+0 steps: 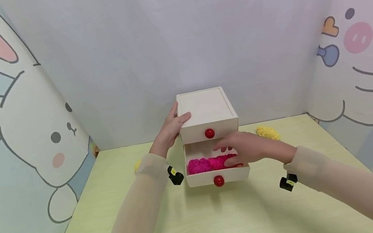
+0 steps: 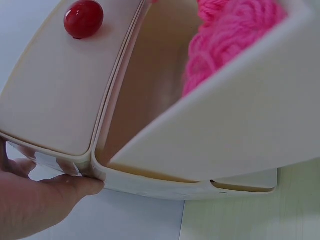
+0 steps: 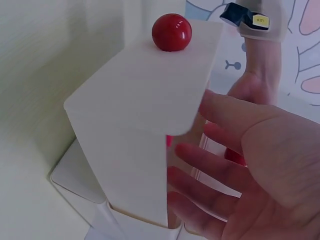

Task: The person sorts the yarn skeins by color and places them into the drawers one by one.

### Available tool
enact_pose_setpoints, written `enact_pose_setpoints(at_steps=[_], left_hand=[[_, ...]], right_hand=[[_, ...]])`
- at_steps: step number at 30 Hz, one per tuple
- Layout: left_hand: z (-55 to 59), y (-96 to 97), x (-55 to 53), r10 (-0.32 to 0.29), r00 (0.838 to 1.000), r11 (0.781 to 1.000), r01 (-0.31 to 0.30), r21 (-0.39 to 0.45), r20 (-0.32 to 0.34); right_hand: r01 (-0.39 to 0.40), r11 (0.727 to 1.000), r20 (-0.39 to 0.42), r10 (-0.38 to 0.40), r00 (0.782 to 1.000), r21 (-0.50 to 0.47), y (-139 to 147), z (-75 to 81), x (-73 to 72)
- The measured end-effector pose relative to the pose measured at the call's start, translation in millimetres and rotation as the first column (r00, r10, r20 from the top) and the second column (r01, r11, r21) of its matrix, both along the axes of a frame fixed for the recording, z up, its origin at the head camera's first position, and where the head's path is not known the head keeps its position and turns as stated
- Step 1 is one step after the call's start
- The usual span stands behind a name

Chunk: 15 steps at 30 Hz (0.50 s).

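A small white two-drawer cabinet [image 1: 205,107] with red knobs stands on the table; its lower drawer [image 1: 201,179] is pulled out and its upper drawer [image 1: 193,134] is closed. Bundles of bright pink yarn [image 1: 199,166] lie inside the lower drawer. My left hand [image 1: 169,128] rests against the cabinet's left side, fingers along the wall and thumb at the top edge. Over the right part of the open drawer, my right hand [image 1: 248,146] reaches in with fingers spread and slightly bent. Its fingertips are right at the yarn, and part of the yarn is hidden behind it.
Yellow yarn [image 1: 268,132] lies on the table behind the right forearm. More yellow yarn [image 1: 137,165] shows beside the left wrist. Behind the cabinet hangs a pale curtain [image 1: 188,41], with cartoon-printed panels on both sides.
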<state>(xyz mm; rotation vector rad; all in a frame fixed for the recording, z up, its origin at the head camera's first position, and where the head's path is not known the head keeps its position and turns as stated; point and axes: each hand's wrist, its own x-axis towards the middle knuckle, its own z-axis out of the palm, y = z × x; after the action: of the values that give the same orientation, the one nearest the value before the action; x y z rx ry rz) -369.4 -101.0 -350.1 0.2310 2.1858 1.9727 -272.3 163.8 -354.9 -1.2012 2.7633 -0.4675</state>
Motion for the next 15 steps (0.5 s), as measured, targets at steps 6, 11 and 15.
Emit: enact_pose_setpoints(at_steps=[6, 11, 15], left_hand=[[1.2, -0.5, -0.1, 0.006, 1.0, 1.0, -0.006, -0.002, -0.011], [0.5, 0.1, 0.6, -0.001, 1.0, 1.0, 0.001, 0.007, -0.012], [0.7, 0.1, 1.1, -0.003, 1.0, 1.0, 0.003, 0.007, -0.011]], right_hand=[[0.035, 0.994, -0.032, -0.038, 0.999, -0.099, 17, 14.2, 9.0], [0.068, 0.987, -0.097, -0.082, 0.992, -0.145, 36, 11.7, 14.3], [0.141, 0.971, -0.119, -0.166, 0.979, -0.19, 50, 5.5, 20.2]])
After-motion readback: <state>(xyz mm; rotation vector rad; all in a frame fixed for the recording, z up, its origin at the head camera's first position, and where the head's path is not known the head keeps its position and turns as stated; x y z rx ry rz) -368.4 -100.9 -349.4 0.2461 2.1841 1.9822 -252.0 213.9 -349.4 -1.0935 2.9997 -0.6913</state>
